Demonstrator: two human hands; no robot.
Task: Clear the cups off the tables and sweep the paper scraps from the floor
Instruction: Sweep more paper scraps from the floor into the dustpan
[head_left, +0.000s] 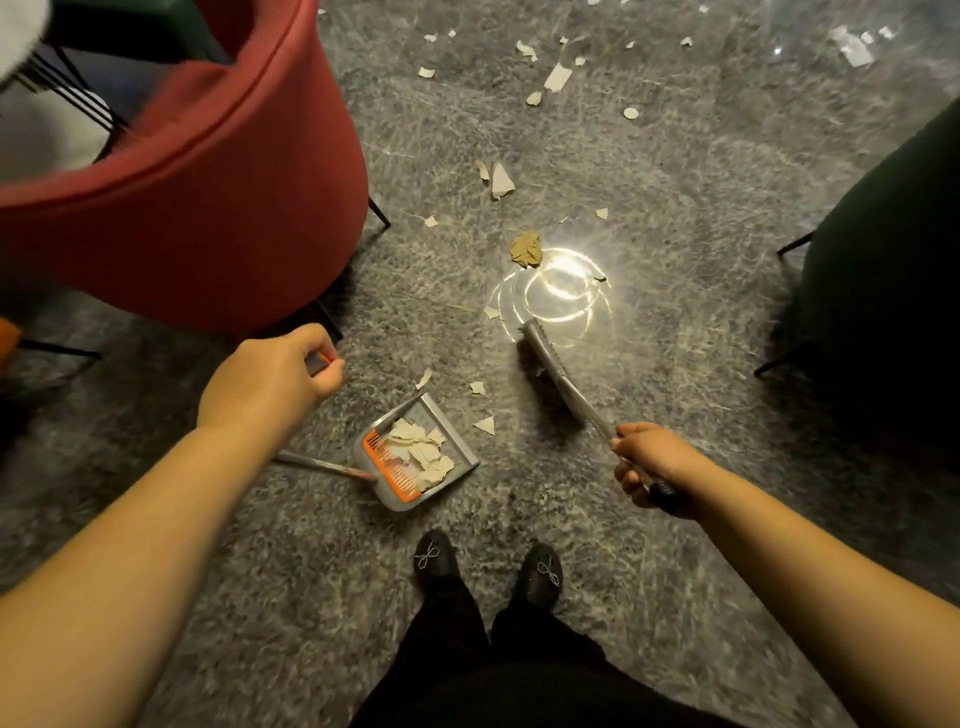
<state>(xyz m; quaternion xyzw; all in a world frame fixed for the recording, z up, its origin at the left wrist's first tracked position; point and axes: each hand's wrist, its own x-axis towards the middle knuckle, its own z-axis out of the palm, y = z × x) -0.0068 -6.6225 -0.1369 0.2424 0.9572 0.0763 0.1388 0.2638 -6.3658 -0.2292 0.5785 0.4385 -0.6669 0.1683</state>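
Hands (270, 374) – scrap-littered grey floor (675, 156)

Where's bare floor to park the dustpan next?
Bare floor lies between the red chair and the crumpled brown paper, and between the dustpan and the shoes. Paper scraps crowd the strip between dustpan and broom, and the far floor.

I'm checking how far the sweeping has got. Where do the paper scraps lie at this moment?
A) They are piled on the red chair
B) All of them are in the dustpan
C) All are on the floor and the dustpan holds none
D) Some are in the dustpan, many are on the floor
D: the dustpan holds a heap of paper scraps, while others lie scattered on the floor beyond the broom.
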